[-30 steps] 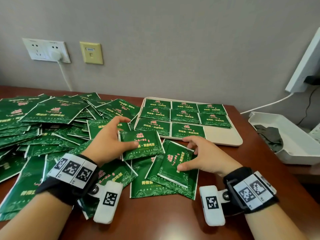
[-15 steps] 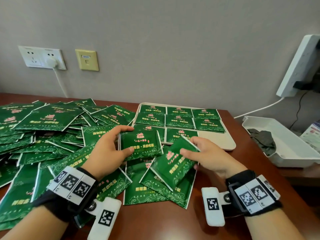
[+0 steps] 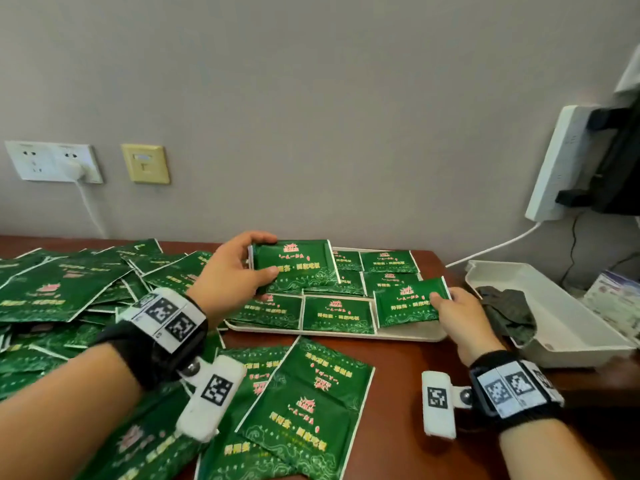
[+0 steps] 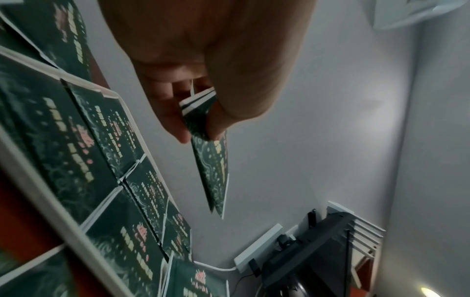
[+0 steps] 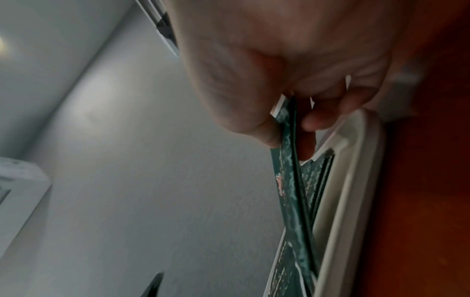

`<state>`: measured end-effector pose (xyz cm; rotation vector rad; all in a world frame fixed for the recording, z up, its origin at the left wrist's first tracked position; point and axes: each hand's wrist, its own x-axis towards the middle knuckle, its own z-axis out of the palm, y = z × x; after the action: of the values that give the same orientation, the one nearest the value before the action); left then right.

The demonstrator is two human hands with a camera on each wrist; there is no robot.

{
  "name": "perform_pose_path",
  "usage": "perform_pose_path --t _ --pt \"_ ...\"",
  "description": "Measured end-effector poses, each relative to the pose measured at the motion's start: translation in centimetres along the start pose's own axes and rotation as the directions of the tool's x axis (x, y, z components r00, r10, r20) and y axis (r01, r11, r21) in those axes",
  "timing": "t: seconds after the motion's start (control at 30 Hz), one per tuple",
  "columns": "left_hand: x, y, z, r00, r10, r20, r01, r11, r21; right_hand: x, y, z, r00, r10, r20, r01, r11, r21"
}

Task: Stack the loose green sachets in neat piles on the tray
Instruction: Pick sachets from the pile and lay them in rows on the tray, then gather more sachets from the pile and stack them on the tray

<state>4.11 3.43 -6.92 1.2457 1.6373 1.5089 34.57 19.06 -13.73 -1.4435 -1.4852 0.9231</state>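
Both forearms reach forward, each wrist wrapped in a black band carrying white square-patterned marker tags. The left hand [image 3: 231, 271] is raised, thumb on top and fingers curled beneath, pinching the left edge of a flat dark green printed foil sachet [image 3: 294, 266]. The right hand [image 3: 459, 315] sits lower and to the right of the left one, its thumb and curled fingers pinching the right end of another flat green foil sachet [image 3: 407, 306], which tilts slightly.

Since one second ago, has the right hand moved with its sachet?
Yes. The right hand carried its sachet away from the table's loose sachets, up and right, to the tray and its near-right corner.
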Motion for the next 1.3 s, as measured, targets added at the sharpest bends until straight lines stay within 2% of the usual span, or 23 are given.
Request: perform_pose_path --t 0.17,0.37,0.67,0.8,0.9,1.07,1.3 --pt "5.3 -0.3 2.3 0.992 -0.108 0.062 0.107 0.994 0.027 0.3 1.2 -0.1 1.0 0.002 0.012 -0.001 0.997 -0.074" --pt "8.7 -2.5 2.5 0.975 -0.219 0.039 0.217 0.975 0.048 0.1 1.3 -0.2 0.996 -0.029 0.085 0.05 0.962 -0.268" --pt "13.5 -2.5 -0.1 0.969 -0.244 -0.049 0.249 0.958 0.144 -0.5 0.6 -0.5 0.991 -0.001 0.134 0.056 0.911 -0.409" --pt "15.8 -3.3 -0.6 0.959 -0.266 -0.092 0.28 0.94 0.194 -0.4 0.8 -0.4 0.995 -0.003 0.099 0.042 0.915 -0.402" --pt "17.1 -4.8 -0.5 0.95 -0.298 -0.091 0.312 0.916 0.252 -0.4 0.7 0.0 0.992 -0.118 0.042 0.124 0.906 -0.404" --pt "18.1 -6.9 -0.6 0.95 -0.294 -0.11 0.313 0.865 0.393 -0.4 0.5 0.4 0.957 -0.29 -0.019 0.272 0.915 -0.297" --pt "18.3 -7.4 -0.5 0.96 -0.242 -0.14 0.278 0.793 0.541 -0.7 0.0 1.1 0.956 -0.292 0.042 0.292 0.923 -0.251"
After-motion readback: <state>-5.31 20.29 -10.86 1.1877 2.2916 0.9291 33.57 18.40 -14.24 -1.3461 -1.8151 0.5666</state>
